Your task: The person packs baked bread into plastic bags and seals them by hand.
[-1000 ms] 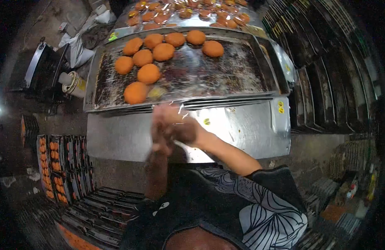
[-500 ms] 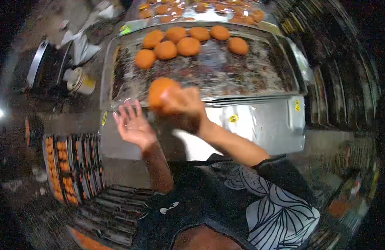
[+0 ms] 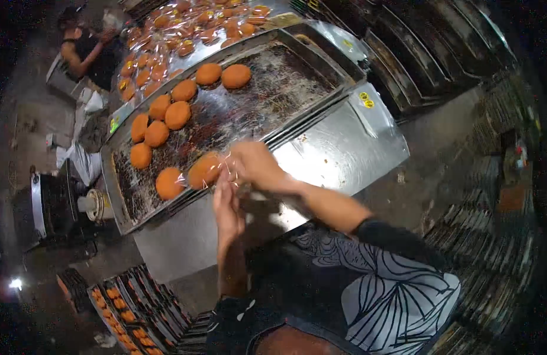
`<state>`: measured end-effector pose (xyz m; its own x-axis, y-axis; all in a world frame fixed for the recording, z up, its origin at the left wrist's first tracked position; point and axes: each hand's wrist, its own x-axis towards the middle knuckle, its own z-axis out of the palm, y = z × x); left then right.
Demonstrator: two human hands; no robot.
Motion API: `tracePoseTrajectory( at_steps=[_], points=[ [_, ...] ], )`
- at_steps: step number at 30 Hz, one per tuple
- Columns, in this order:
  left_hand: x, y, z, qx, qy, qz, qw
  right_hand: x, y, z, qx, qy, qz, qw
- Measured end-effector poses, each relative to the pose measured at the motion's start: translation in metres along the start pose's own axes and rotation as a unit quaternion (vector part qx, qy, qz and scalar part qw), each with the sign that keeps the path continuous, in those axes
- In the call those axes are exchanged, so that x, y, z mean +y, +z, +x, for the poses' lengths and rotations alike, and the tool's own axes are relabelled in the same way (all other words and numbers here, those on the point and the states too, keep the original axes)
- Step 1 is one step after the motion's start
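Note:
At the tray's near edge, an orange-brown bun (image 3: pixel 204 170) sits in what looks like a clear plastic bag, with glints of film around it. My right hand (image 3: pixel 257 167), blurred, is closed on the gathered film at the bun's right end. Just below it, my left hand (image 3: pixel 227 208) has its fingers pinched up against the same film. Left of these lies another bun (image 3: pixel 169 183) on the dark, stained baking tray (image 3: pixel 267 97). Several more bare buns (image 3: pixel 178 115) form a curved line along the tray's far side.
Beyond the tray, many bagged buns (image 3: pixel 184 47) with yellow labels cover a surface. A metal table (image 3: pixel 338 148) carries yellow stickers. Tray stacks stand right (image 3: pixel 415 53) and lower left (image 3: pixel 149 296). A white bucket (image 3: pixel 97 206) is at left; another person (image 3: pixel 87 56) works far left.
My view has swung, so the tray now slants. The right hand has brought the bun down to the tray's near edge. My left hand, open before, has closed in beside the right.

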<state>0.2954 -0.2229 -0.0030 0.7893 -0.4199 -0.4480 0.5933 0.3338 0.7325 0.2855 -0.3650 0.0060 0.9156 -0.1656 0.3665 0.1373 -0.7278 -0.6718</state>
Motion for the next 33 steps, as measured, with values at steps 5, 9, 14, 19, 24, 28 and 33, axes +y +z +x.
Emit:
tracePoseTrajectory(
  at_steps=[5,9,14,19,24,28,33],
  points=[
    [0.032,-0.018,0.036,0.073,0.436,0.48,0.758,0.004,-0.059,0.119,0.23,-0.066,0.043,0.97],
    [0.058,-0.054,0.096,0.222,0.503,0.639,0.538,0.03,-0.044,0.101,0.175,-0.101,-0.136,0.97],
    [0.045,-0.067,0.121,0.246,0.494,0.647,0.527,0.123,0.022,0.025,-0.026,0.13,-0.244,0.961],
    [0.035,-0.058,0.136,0.226,0.549,0.584,0.553,0.137,0.023,0.024,0.112,0.026,-0.224,0.968],
    [-0.074,-0.051,0.064,0.148,0.376,0.446,0.799,0.141,0.022,-0.107,0.166,0.078,-0.141,0.973],
    [-0.168,-0.057,0.057,-0.069,0.096,0.639,0.76,0.136,0.008,-0.163,0.019,0.194,-0.246,0.95],
    [-0.194,-0.042,0.128,0.029,0.261,0.66,0.704,0.17,0.035,-0.161,-0.006,0.375,-0.201,0.905]
  ],
)
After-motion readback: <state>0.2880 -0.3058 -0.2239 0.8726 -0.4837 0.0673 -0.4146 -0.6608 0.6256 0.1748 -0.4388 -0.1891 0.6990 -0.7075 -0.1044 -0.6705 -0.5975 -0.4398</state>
